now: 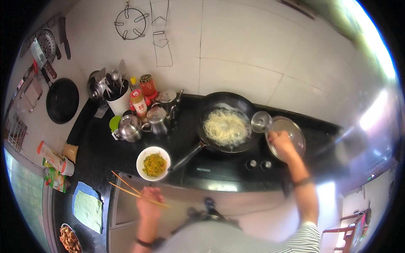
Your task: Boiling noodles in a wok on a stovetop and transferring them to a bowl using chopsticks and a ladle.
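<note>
My left hand (150, 202), in front of the counter edge, holds a pair of wooden chopsticks (125, 189) whose tips point to the left and spread apart. My right hand (281, 142) grips a round-bowled ladle (261, 122) just right of the wok, its bowl near the rim. Pale noodles (226, 127) lie in a little liquid inside the black wok (207, 100), which sits on the gas stove. Under my right hand, a clear lid (299, 139) rests on the stove top. A white bowl (141, 158) of shredded vegetables (154, 165) stands beside the wok handle (186, 157).
Metal pots (129, 128), a peanut-coloured sauce jar (138, 102) and a utensil holder (118, 104) crowd the back left. Cloths (88, 207) and a dish of browned food (69, 238) lie at the left. A frying pan (62, 101) and knives hang on the wall.
</note>
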A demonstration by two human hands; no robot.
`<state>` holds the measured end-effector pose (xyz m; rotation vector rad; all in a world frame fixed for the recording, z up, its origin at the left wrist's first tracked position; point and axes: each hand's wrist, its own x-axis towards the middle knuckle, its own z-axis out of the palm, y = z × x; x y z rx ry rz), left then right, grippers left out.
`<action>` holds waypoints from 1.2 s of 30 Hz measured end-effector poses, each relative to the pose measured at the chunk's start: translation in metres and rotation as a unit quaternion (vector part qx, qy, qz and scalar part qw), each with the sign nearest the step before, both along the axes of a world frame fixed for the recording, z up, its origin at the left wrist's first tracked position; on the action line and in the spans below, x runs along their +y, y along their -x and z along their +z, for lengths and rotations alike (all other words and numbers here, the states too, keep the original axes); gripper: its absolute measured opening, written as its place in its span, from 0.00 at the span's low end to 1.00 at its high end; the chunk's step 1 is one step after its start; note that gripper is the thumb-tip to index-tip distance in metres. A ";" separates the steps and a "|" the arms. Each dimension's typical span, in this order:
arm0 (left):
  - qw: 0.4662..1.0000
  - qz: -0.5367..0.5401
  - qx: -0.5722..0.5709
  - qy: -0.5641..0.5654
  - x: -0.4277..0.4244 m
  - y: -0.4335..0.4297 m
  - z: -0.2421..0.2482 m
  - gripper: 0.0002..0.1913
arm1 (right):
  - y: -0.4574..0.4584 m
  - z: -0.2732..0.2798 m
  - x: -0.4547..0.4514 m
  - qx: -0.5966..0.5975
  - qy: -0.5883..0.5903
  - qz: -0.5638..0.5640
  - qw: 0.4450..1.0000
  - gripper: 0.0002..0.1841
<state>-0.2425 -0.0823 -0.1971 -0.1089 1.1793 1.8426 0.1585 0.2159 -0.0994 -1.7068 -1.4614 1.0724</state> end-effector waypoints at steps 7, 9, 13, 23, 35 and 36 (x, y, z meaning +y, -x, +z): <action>1.000 0.025 0.009 0.002 0.002 0.012 -0.002 0.13 | 0.000 -0.011 0.036 0.036 0.022 -0.045 0.998 0.19; 1.000 0.027 0.014 0.006 0.005 0.013 -0.001 0.13 | -0.002 -0.016 0.047 -0.051 -0.040 -0.046 0.997 0.22; 0.999 0.035 0.017 0.002 0.008 0.015 -0.004 0.13 | -0.009 -0.027 0.068 -0.146 -0.153 -0.033 0.977 0.23; 0.996 0.078 0.024 0.019 0.006 0.024 -0.005 0.13 | 0.047 -0.020 0.114 -0.249 -0.232 0.004 0.940 0.24; 0.990 0.127 0.033 0.056 -0.012 0.024 -0.006 0.13 | 0.142 -0.049 0.148 -0.348 -0.411 0.157 0.828 0.17; 0.989 0.130 0.032 0.056 -0.014 0.025 -0.007 0.13 | 0.149 -0.047 0.142 -0.368 -0.419 0.165 0.813 0.16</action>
